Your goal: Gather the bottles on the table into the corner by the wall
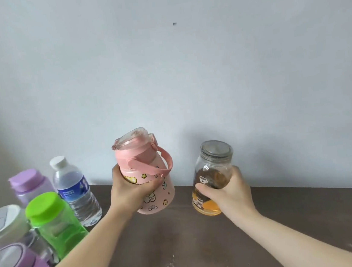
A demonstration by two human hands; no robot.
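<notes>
Dusty brown table [208, 252] | pale wall [162, 68] | fingers: left hand [131, 190] holding pink bottle [154, 181]; right hand [229, 191] holding jar [213, 168]

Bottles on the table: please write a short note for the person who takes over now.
Left hand: holds the pink bottle, tilted, above the table.
Right hand: holds the glass jar, also lifted.
Done: five bottles stand in the corner at left, among them the green bottle and the water bottle.
Left: set both held ones down beside that group.
</notes>
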